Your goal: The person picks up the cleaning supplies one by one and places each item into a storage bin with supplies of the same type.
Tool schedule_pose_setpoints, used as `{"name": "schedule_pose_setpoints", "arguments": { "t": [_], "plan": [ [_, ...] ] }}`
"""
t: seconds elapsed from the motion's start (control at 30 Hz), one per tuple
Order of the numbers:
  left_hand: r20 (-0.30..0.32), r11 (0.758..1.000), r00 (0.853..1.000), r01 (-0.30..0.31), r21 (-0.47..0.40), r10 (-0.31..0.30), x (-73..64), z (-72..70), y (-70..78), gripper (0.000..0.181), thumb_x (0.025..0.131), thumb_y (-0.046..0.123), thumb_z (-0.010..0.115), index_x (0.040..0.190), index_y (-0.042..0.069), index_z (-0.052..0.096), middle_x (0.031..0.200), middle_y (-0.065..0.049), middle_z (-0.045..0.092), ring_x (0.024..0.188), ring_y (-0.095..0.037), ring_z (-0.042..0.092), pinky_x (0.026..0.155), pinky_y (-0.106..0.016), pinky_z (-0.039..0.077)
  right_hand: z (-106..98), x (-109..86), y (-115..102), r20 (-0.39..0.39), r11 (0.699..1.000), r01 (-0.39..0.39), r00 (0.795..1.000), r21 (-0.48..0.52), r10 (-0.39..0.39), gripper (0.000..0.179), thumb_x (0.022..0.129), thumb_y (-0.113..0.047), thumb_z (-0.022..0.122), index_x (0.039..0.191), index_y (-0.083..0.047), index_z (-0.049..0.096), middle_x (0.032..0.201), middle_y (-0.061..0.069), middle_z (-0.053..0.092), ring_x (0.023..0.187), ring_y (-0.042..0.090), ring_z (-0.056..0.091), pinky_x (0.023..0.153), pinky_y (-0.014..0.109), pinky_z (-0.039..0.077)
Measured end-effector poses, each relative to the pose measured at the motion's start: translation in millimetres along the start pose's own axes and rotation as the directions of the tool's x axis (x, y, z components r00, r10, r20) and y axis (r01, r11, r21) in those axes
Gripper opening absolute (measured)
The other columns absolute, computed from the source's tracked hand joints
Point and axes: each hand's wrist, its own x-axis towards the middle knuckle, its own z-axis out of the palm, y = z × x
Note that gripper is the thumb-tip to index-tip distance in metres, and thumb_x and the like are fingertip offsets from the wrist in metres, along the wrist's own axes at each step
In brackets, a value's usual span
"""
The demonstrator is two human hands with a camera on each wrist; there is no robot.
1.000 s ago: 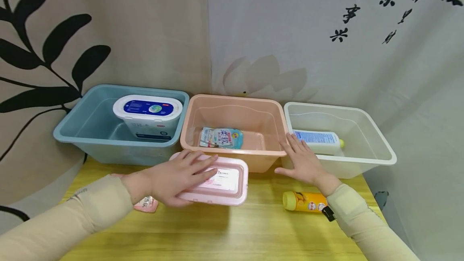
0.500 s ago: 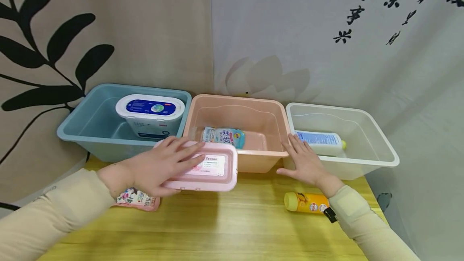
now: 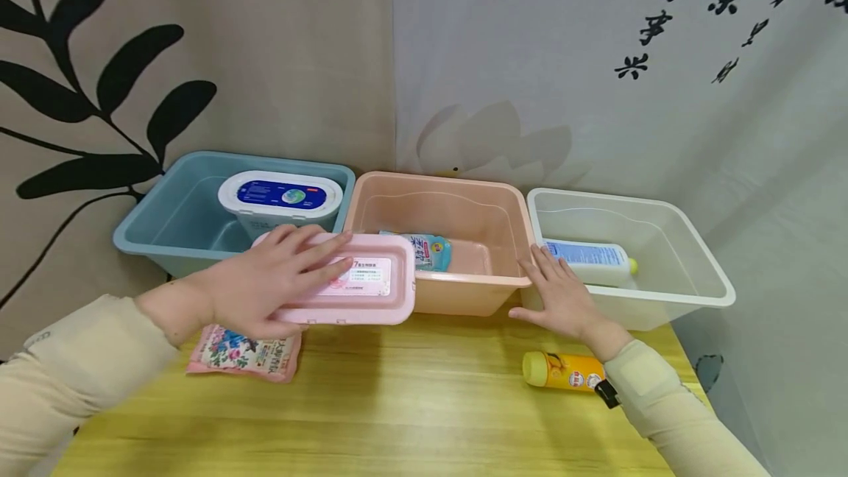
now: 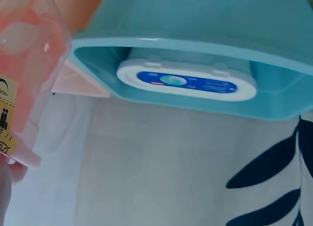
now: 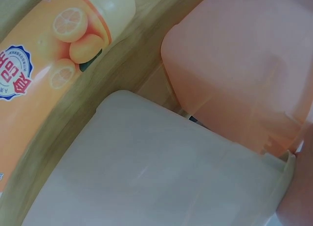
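Note:
My left hand (image 3: 258,282) grips a pink lidded plastic box (image 3: 371,278) from above, fingers across the lid and thumb at its near edge. The box is held up off the table, in front of the blue bin (image 3: 168,245) and overlapping the peach bin's left corner. In the left wrist view the box (image 4: 34,59) shows a translucent pink side, near the blue bin's rim. My right hand (image 3: 563,302) has spread fingers and rests on the adjoining rims of the peach bin (image 3: 464,299) and the white bin (image 3: 662,304).
A white tub with a blue label (image 3: 285,195) stands in the blue bin. The peach bin holds a light-blue packet (image 3: 433,252), the white bin a white bottle (image 3: 589,263). A pink floral packet (image 3: 248,352) and an orange bottle (image 3: 566,372) lie on the wooden table (image 3: 424,403).
My left hand has carried the pink box leftward and up, from before the peach bin toward the blue bin, uncovering the floral packet. The right hand stays on the rims.

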Motion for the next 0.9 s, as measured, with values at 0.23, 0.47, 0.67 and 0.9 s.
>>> {"name": "schedule_pose_setpoints", "arguments": {
  "t": [0.23, 0.47, 0.67, 0.9],
  "plan": [
    [0.026, 0.998, 0.998, 0.064, 0.019, -0.064, -6.5, -10.6, -10.2, 0.087, 0.078, 0.055, 0.062, 0.148, 0.016, 0.027, 0.157, -0.010, 0.016, 0.134, -0.041, 0.024, 0.103, -0.060, 0.024, 0, -0.8, 1, 0.001, 1.000, -0.003, 1.000, 0.001, 0.003, 0.092, 0.081, -0.061, 0.058, 0.148, -0.008, 0.025, 0.156, 0.021, 0.010, 0.144, 0.038, 0.010, 0.114, 0.056, 0.014],
    [-0.021, 0.995, 0.997, 0.075, 0.061, -0.074, -15.5, -16.5, -28.1, 0.088, 0.073, 0.045, 0.067, 0.147, 0.013, 0.030, 0.156, -0.012, 0.017, 0.130, -0.044, 0.027, 0.100, -0.058, 0.025, 1, -0.2, 1, -0.017, 1.000, 0.005, 1.000, 0.011, -0.005, 0.091, 0.081, -0.059, 0.059, 0.148, -0.008, 0.026, 0.156, 0.021, 0.011, 0.143, 0.039, 0.011, 0.114, 0.057, 0.014],
    [-0.081, 0.991, 0.994, 0.085, 0.107, -0.076, -23.4, -16.0, -46.7, 0.079, 0.078, 0.047, 0.062, 0.142, 0.008, 0.038, 0.152, -0.017, 0.024, 0.125, -0.045, 0.030, 0.097, -0.057, 0.026, -1, 0.2, -1, 0.012, 1.000, -0.006, 1.000, 0.010, 0.006, 0.093, 0.081, -0.063, 0.057, 0.149, -0.009, 0.023, 0.156, 0.020, 0.009, 0.144, 0.038, 0.009, 0.115, 0.055, 0.012],
    [-0.109, 0.987, 0.991, 0.097, 0.127, -0.083, -32.6, -10.6, -66.2, 0.077, 0.084, 0.056, 0.052, 0.142, 0.007, 0.037, 0.151, -0.019, 0.025, 0.122, -0.043, 0.031, 0.092, -0.058, 0.029, -1, 0.3, 0, 0.014, 1.000, -0.007, 1.000, -0.003, 0.007, 0.094, 0.081, -0.062, 0.057, 0.149, -0.009, 0.022, 0.156, 0.021, 0.009, 0.144, 0.038, 0.009, 0.115, 0.056, 0.014]
  ]
}}
